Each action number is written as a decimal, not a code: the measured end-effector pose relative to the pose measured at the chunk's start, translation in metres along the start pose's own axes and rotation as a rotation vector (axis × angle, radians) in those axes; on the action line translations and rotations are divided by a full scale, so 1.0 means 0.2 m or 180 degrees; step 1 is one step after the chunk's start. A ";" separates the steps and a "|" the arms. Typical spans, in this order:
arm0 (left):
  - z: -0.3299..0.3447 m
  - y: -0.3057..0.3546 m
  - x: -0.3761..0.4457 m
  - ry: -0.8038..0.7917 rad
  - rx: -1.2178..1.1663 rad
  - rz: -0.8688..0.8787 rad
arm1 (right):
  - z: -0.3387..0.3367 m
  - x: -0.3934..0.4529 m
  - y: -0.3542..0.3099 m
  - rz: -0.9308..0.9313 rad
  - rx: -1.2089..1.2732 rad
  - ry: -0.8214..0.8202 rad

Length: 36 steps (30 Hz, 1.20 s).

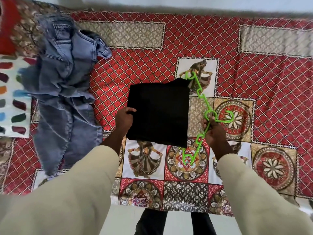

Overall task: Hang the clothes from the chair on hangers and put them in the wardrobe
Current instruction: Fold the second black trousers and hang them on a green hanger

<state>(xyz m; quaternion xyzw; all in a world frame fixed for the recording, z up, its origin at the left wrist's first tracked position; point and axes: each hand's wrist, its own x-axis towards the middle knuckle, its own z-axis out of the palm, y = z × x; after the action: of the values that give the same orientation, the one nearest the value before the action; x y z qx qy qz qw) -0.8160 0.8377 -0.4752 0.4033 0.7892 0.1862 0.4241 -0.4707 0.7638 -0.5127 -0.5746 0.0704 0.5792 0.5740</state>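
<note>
Black folded garment (158, 114) hangs square on a green hanger (199, 106) above the patterned bedspread (186, 41); left hand (124, 118) pinches its left edge, right hand (214, 133) grips the hanger's bar; crumpled jeans (66, 78) lie left of the garment, well apart

A bed (220, 39) spread with a red, patterned patchwork cover carries everything. Crumpled blue jeans (64, 92) lie on its left part, beside a white cloth with coloured dabs (11, 99) at the left edge.
</note>
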 end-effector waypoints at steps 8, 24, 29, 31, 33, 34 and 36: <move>0.04 -0.01 0.00 0.0278 0.0329 0.0273 | 0.21 -0.05 -0.13 -0.0235 -0.0454 0.0119; 0.01 0.34 -0.37 -0.0331 0.0045 -0.0007 | 1.05 -1.10 -1.02 -0.2564 -0.3134 -0.0990; -0.24 1.07 -0.71 0.0494 -0.0656 0.1523 | 1.06 -1.50 -1.45 -0.2875 -0.3980 -0.1020; -0.34 1.36 -0.91 0.0766 -0.0520 0.2480 | 1.01 -1.69 -1.65 -0.3063 -0.4084 -0.0979; -0.41 1.65 -1.10 0.0889 -0.0151 0.3512 | 0.96 -1.89 -1.85 -0.3093 -0.4079 -0.1012; -0.45 1.80 -1.25 0.0865 0.0016 0.3882 | 0.90 -2.03 -1.96 -0.3107 -0.4013 -0.0998; -0.51 2.06 -1.53 0.0702 0.0112 0.4222 | 0.78 -2.26 -2.14 -0.3119 -0.3831 -0.1035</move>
<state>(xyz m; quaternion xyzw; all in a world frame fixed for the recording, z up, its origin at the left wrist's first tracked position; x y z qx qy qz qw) -0.6073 0.8485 0.0038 0.7882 0.4160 0.4345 0.1302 -0.3864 0.7577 0.1239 -0.6599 -0.6006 0.2758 0.3574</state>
